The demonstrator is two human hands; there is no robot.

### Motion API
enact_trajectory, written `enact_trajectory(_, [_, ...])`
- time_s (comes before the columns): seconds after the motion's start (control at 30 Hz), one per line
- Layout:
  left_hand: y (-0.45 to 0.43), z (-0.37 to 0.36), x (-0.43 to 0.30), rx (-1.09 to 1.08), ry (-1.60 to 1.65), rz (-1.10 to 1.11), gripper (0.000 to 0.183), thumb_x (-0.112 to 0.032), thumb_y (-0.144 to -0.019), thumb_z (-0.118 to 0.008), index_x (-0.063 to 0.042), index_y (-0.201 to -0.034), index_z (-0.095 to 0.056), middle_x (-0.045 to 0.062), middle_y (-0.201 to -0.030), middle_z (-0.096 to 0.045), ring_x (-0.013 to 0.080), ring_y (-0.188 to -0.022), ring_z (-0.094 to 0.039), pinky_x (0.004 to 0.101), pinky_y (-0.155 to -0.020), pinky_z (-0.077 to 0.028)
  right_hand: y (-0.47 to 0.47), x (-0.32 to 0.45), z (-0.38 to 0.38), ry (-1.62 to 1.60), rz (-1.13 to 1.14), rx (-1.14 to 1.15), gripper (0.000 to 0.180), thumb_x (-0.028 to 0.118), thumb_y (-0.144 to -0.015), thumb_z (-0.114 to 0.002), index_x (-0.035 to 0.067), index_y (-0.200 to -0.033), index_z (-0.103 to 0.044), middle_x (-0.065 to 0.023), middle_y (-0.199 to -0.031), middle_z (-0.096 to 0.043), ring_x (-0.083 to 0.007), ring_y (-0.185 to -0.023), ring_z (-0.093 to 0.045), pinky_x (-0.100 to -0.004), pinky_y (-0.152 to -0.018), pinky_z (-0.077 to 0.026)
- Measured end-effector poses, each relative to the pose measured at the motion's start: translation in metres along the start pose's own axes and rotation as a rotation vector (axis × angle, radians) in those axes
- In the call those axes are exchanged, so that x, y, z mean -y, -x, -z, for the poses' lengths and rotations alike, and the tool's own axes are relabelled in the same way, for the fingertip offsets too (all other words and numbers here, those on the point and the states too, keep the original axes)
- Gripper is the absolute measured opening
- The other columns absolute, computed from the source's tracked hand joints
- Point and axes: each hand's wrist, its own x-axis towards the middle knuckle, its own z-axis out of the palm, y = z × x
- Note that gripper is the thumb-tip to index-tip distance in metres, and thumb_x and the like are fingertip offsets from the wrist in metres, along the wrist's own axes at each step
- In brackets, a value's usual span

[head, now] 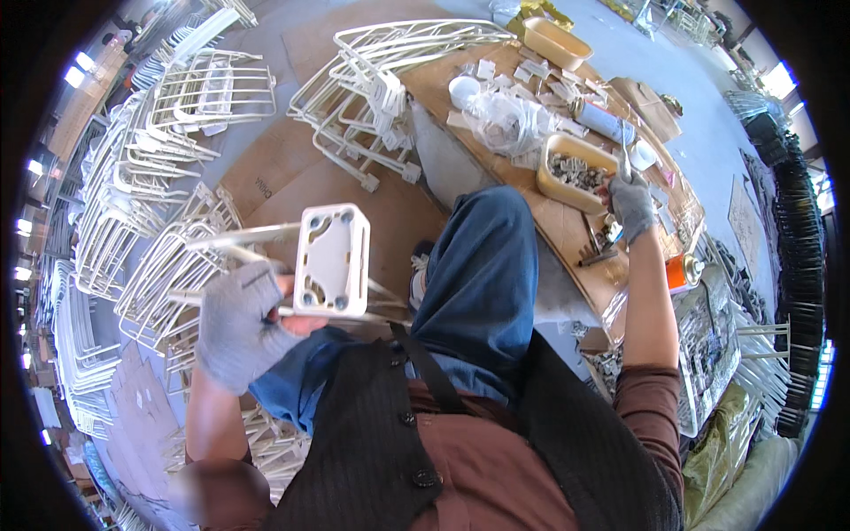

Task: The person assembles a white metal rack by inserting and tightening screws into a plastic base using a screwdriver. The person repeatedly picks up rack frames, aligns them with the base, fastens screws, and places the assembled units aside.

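Note:
My left hand (242, 322), in a grey fingerless glove, grips a cream metal tube frame. A white rectangular plastic bracket (332, 260) with a round fastener at each corner sits on this frame beside my fingers. My right hand (629, 199), gloved alike, is at the right rim of a tan plastic tub (578, 197) of small metal parts (572, 171). A slim metal tool (624, 156) rises from that hand; its lower part is hidden. The fingertips reach over the tub's edge, and whether they pinch a part cannot be told.
A cardboard-covered bench (564, 249) holds a clear plastic bag (508, 126), a blue spray can (603, 121), a white cup (463, 91) and a second tan tub (556, 43). An orange can (682, 273) lies near my right forearm. Cream wire racks (212, 86) are stacked at left and ahead.

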Motion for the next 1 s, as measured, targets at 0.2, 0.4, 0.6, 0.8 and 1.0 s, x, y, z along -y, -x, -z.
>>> enact_trajectory(0.2, [0.0,0.002,0.003,0.009,0.004,0.081,0.039,-0.045,-0.08,-0.079,-0.007,-0.09,-0.075,0.007,-0.069,-0.057,0.0243,-0.059,-0.059,0.0356,-0.057,-0.044,0.001,-0.012,0.0,-0.092,0.059,0.045,0.012,0.008,-0.092,-0.067,0.004,-0.103,-0.062,-0.0068,-0.077,-0.068,-0.0112,-0.053,-0.058,-0.0247,-0.048,-0.047])
enact_trajectory(0.4, [-0.016,0.001,0.006,0.001,0.063,0.181,0.041,-0.044,-0.081,-0.079,-0.005,-0.096,-0.076,0.009,-0.077,-0.062,0.0275,-0.07,-0.063,0.0377,-0.065,-0.048,-0.022,-0.013,0.006,0.045,0.029,0.071,0.007,0.006,-0.092,-0.065,0.003,-0.098,-0.064,-0.0057,-0.071,-0.064,-0.0132,-0.054,-0.06,-0.0262,-0.048,-0.048])
enact_trajectory(0.6, [-0.002,0.0,0.011,-0.048,0.071,0.092,0.056,-0.05,-0.079,-0.079,-0.001,-0.107,-0.073,0.012,-0.089,-0.068,0.029,-0.079,-0.068,0.038,-0.073,-0.052,-0.004,0.0,0.002,-0.005,0.002,0.107,0.013,0.009,-0.091,-0.069,0.003,-0.101,-0.063,-0.0055,-0.075,-0.064,-0.0123,-0.056,-0.059,-0.0241,-0.049,-0.048])
enact_trajectory(0.8, [0.008,-0.003,0.011,-0.221,0.125,0.21,0.045,-0.036,-0.089,-0.074,0.002,-0.113,-0.071,0.014,-0.103,-0.071,0.0217,-0.085,-0.068,0.0322,-0.077,-0.052,-0.022,0.002,0.022,0.073,-0.016,0.157,0.016,0.008,-0.091,-0.068,0.001,-0.104,-0.063,-0.0051,-0.075,-0.063,-0.0135,-0.058,-0.059,-0.0264,-0.052,-0.05])
enact_trajectory(1.0, [0.007,-0.014,0.005,-0.476,0.126,0.166,0.019,-0.005,-0.097,-0.06,-0.001,-0.112,-0.07,0.014,-0.097,-0.069,0.0183,-0.079,-0.065,0.0304,-0.077,-0.052,-0.005,0.001,0.024,-0.372,-0.094,0.179,0.02,0.017,-0.091,-0.073,0.006,-0.103,-0.063,-0.005,-0.076,-0.063,-0.0138,-0.058,-0.058,-0.0252,-0.051,-0.049])
